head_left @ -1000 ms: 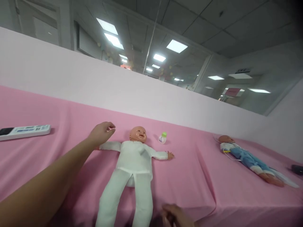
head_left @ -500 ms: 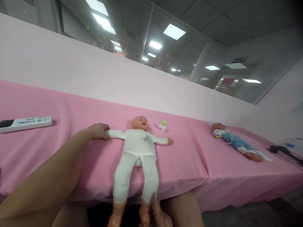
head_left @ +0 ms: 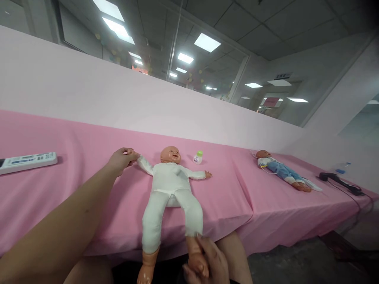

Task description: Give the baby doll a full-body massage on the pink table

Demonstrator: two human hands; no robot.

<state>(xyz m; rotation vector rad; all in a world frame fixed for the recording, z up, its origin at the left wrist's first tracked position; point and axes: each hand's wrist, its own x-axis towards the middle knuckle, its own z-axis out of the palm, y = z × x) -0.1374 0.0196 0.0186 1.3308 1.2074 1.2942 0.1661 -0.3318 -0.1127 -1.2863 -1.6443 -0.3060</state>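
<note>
A baby doll (head_left: 170, 183) with a white cloth body lies on its back, its feet hanging over the near edge of the pink-covered table. My left hand (head_left: 122, 159) is closed on the doll's small hand at the left, with that arm bent upward. Down at the front edge, my right hand (head_left: 214, 258) wraps around the doll's bare foot and ankle on the right side. The doll's other foot (head_left: 146, 268) hangs free. Beyond its head stands a small bottle (head_left: 197, 157) with a green cap.
A white device (head_left: 29, 162) lies at the left of the pink cloth (head_left: 225, 201). Farther right are a second doll (head_left: 282, 170) in blue trousers with tubing, and a black corded item (head_left: 340, 184). A low white wall with glass above runs behind.
My left hand has lifted the doll's hand, bending its arm upward. My right hand has closed around the doll's foot and moved it up and right. The view has shifted slightly right.
</note>
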